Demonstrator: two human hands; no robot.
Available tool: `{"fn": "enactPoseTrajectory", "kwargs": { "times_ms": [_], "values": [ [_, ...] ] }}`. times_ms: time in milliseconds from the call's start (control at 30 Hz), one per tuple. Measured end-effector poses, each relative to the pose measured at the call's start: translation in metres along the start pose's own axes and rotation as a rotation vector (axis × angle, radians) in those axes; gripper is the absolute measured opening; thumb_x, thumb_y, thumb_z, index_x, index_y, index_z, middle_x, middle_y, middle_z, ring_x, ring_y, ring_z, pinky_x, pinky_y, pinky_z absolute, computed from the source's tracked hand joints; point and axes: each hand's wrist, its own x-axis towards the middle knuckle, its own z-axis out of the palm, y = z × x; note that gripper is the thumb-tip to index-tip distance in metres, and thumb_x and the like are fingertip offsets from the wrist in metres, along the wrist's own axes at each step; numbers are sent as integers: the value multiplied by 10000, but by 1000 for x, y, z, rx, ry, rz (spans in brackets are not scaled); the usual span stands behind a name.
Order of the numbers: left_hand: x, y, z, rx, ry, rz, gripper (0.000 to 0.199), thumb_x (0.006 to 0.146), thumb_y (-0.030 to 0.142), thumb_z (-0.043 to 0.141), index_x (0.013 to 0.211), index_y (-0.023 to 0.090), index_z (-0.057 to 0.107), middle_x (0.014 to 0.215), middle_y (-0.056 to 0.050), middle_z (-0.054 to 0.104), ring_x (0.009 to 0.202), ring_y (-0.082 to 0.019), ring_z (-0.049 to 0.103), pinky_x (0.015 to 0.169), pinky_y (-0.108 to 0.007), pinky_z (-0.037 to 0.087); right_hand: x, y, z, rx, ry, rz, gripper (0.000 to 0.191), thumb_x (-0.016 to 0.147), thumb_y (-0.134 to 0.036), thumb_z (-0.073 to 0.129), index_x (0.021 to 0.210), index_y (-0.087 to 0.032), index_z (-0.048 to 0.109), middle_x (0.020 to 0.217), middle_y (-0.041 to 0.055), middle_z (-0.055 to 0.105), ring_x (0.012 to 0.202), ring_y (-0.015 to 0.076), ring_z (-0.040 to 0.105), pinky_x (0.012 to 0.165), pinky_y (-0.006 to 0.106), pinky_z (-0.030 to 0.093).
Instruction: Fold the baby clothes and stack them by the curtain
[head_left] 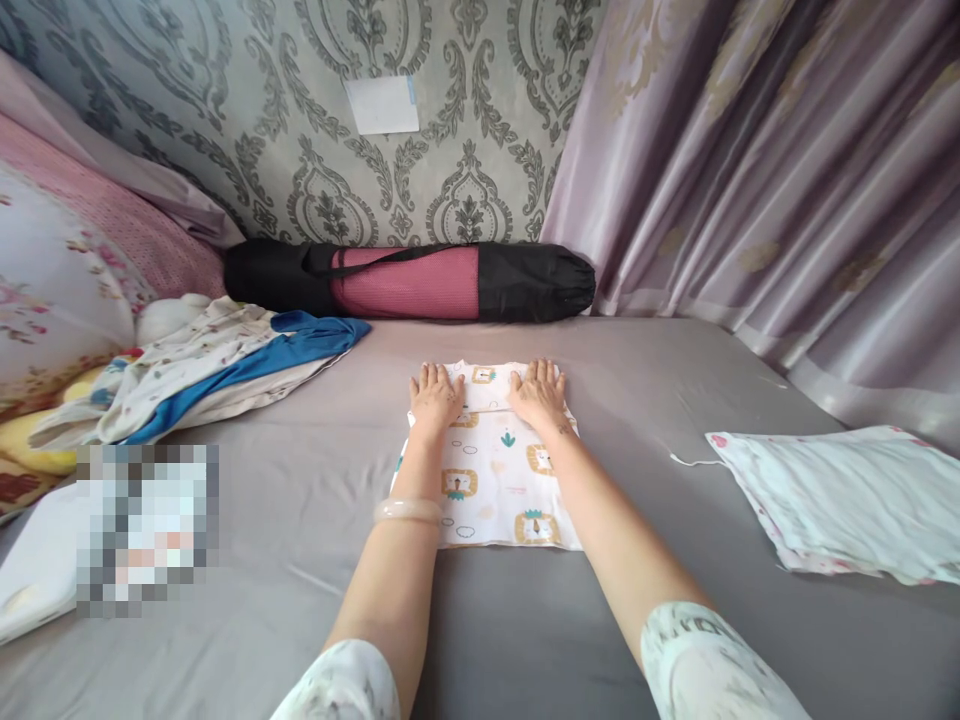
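A white cloth [499, 480] printed with lion faces and small green plants lies flat on the grey sheet. Its far end is folded over into a band that reaches toward me. My left hand [436, 398] rests palm down on the left end of this band, fingers stretched out and pointing away. On the right end my right hand [538, 395] lies flat in the same way, its fingers spread a little. Both palms press on the fabric, and neither hand grips anything. The cloth's left and right edges are partly covered by my hands and forearms.
At the back, a black and pink mat bag [405, 283] lies along the patterned wall. To the left are rumpled clothes [225, 365], a floral pillow [60, 270] and a blurred white item [45, 545]. Another folded cloth [847, 500] lies right, below the curtain [750, 170].
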Motion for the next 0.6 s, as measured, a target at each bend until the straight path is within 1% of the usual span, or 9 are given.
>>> {"fn": "enactPoseTrajectory", "kwargs": {
  "times_ms": [133, 233, 300, 367, 433, 467, 533, 600],
  "values": [
    [-3, -1, 6, 44, 43, 23, 662, 966, 456, 178, 1482, 68, 325, 1561, -144, 280, 1470, -273, 173, 1186, -510, 149, -1, 0, 5, 4, 24, -6, 685, 976, -436, 174, 1483, 8, 296, 1566, 185, 247, 1461, 297, 137, 1171, 501, 79],
    [-3, -1, 9, 58, 85, 46, 657, 969, 449, 175, 1472, 59, 338, 1552, -158, 296, 1464, -282, 190, 1177, -521, 164, 0, -1, 3, 23, 22, -3, 679, 971, -429, 171, 1486, -3, 293, 1569, 182, 239, 1464, 292, 127, 1170, 510, 83],
    [-1, -2, 8, 53, 83, 60, 658, 970, 445, 180, 1469, 44, 334, 1552, -170, 291, 1464, -286, 188, 1174, -519, 174, 1, 2, -3, 47, -24, -11, 677, 969, -423, 170, 1496, -8, 268, 1578, 179, 212, 1469, 293, 109, 1169, 520, 88],
    [1, -5, 4, 37, 28, 71, 672, 970, 458, 187, 1475, 32, 309, 1560, -182, 265, 1466, -290, 176, 1167, -513, 195, 1, 6, -12, 77, -102, -48, 676, 971, -428, 156, 1514, -32, 231, 1592, 170, 169, 1474, 288, 87, 1171, 523, 91],
    [0, -8, -3, 38, -24, 104, 684, 970, 478, 197, 1485, 36, 282, 1569, -188, 234, 1468, -301, 165, 1160, -525, 200, -4, 12, -22, 89, -155, -129, 663, 976, -441, 135, 1531, -86, 211, 1606, 150, 121, 1478, 281, 60, 1173, 530, 74],
    [-2, -10, -7, 53, -32, 145, 681, 971, 484, 204, 1491, 49, 272, 1573, -186, 226, 1468, -305, 162, 1159, -536, 191, -8, 16, -26, 84, -165, -191, 652, 978, -446, 132, 1536, -117, 210, 1611, 138, 101, 1479, 278, 47, 1173, 535, 62],
    [-9, -16, -14, 106, -24, 284, 663, 976, 492, 219, 1504, 94, 261, 1579, -170, 220, 1470, -304, 153, 1164, -544, 153, -19, 24, -32, 52, -159, -354, 624, 981, -451, 148, 1537, -179, 229, 1618, 105, 80, 1480, 272, 26, 1174, 539, 41],
    [-20, -22, -18, 160, -33, 450, 638, 981, 505, 219, 1512, 155, 269, 1588, -139, 211, 1474, -290, 137, 1175, -530, 110, -32, 31, -33, 14, -160, -527, 594, 985, -453, 172, 1531, -234, 257, 1621, 68, 78, 1480, 264, 22, 1178, 532, 46]
  ]
}}
